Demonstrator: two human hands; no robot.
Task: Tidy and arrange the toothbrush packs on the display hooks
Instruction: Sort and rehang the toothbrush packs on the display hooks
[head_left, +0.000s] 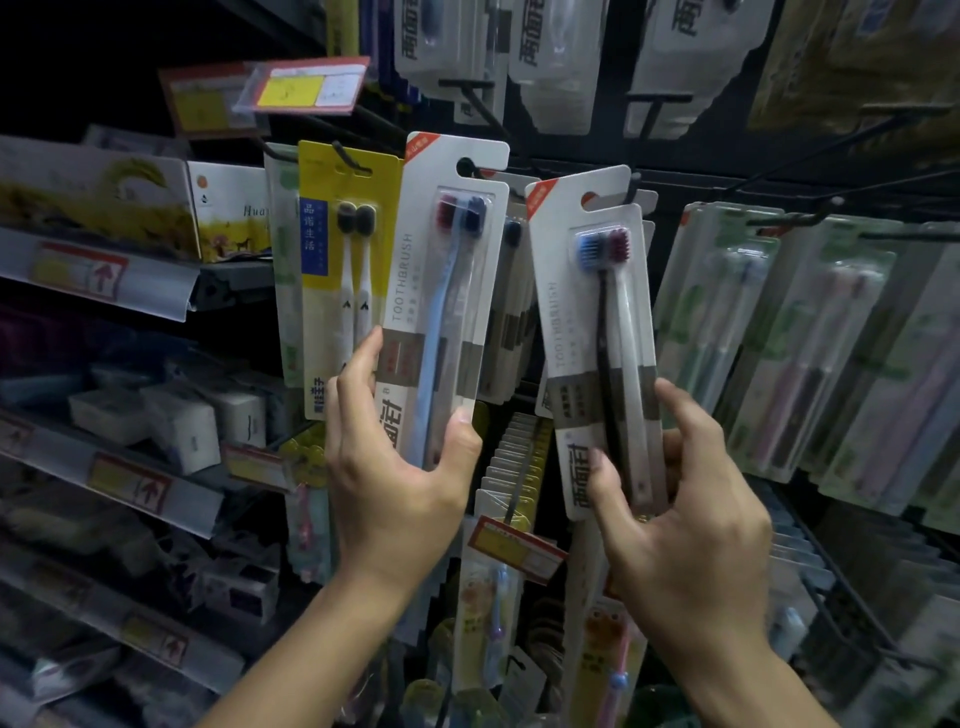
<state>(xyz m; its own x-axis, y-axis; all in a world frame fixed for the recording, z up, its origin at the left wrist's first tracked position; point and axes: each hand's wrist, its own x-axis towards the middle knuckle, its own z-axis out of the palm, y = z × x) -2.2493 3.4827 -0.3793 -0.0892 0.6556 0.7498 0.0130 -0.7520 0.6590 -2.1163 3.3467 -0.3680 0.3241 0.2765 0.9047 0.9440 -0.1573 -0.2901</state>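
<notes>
While both hands are raised at the peg display, each one grips the lower part of a white toothbrush pack. Left hand (397, 483) is closed around the left white pack (447, 291), thumb on the pack's right edge, fingers wrapped behind its left edge; pack stands upright, slightly tilted, its hang hole at the tip of a black hook (475, 169); cannot tell if it is fully threaded. It holds a blue-handled brush and reads TOOTHBRUSH down the card. More same-type packs hang right behind it.

Right hand (691, 499) pinches the right white pack (597, 332), thumb across the front near the bottom, fingers curled behind the right edge. This pack carries a black and a clear brush with blue and red heads, and sits in front of a stack of like packs on the next hook (634, 182); whether its hole is on the peg is unclear.

Just left of the left pack hangs a yellow pack (337, 270) with two dark-headed brushes, touching the left hand's fingertips. Green-tinted packs (779, 353) hang in rows at the right side of the rack, well apart from both hands. Shelf (98, 291) with price tags and boxes runs along the left. Red-and-yellow price label (306, 85) sticks out above the yellow pack. Lower hooks hold smaller packs, blurred.
</notes>
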